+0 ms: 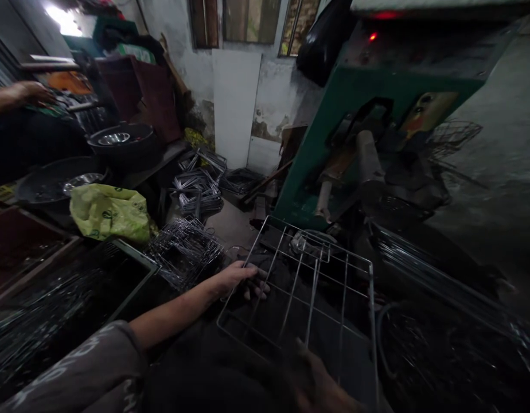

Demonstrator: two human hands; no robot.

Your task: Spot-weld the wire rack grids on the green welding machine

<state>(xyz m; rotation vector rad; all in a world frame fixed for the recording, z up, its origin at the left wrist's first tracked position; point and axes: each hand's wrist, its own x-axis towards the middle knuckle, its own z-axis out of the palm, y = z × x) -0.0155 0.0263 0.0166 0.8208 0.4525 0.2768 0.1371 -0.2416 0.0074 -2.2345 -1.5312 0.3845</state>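
Observation:
A rectangular wire rack [312, 298] with thin metal crossbars is held tilted over my lap. My left hand [245, 280] grips its left side wire, with the fingers curled under the frame. Near the rack's lower edge is my right hand [319, 378], smeared by motion and dark. Whether its fingers close on a wire cannot be made out. Just beyond the rack's far edge stands a green machine [308, 143] with thick metal arms [370, 158] jutting toward me.
Stacked wire frames [185, 249] lie on the floor at left, beside a yellow-green bag [110, 212]. A bin of loose wires [45, 321] is at lower left. Long metal rods [424, 269] lie at right. Another person's hand [30, 92] shows at upper left near black basins [123, 152].

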